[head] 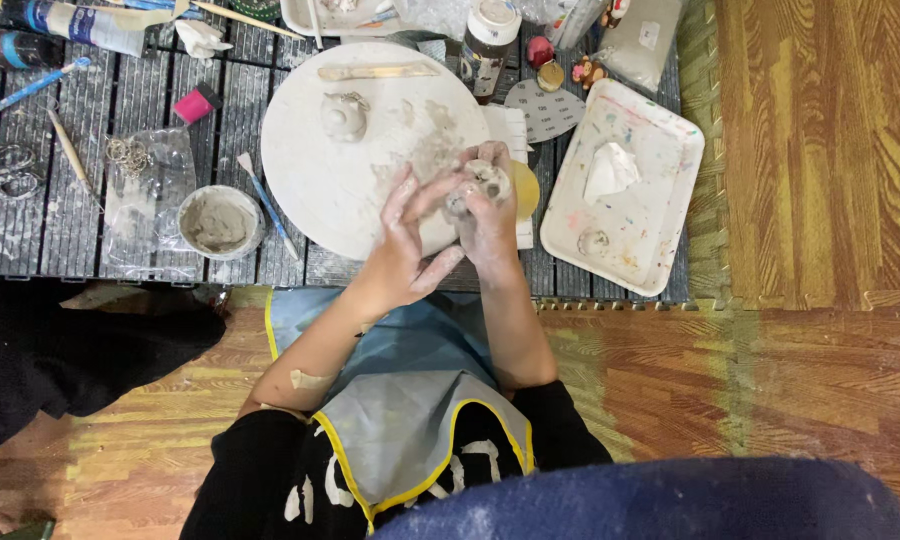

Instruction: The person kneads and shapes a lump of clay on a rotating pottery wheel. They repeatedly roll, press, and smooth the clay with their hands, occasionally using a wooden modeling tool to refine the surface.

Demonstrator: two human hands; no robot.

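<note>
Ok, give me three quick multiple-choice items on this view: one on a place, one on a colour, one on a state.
1. Where is the clay cup?
A. left of the round board
B. on the white tray
C. on the wood floor

2. What colour is the apron trim?
A. red
B. yellow
C. green

3. What are the hands doing?
A. resting flat on the board
B. holding a brush
C. both gripping a clay lump

Answers:
1 A, it stands on the slats left of the board.
2 B, a yellow edge shows.
3 C, the left hand and right hand wrap the lump.
</note>
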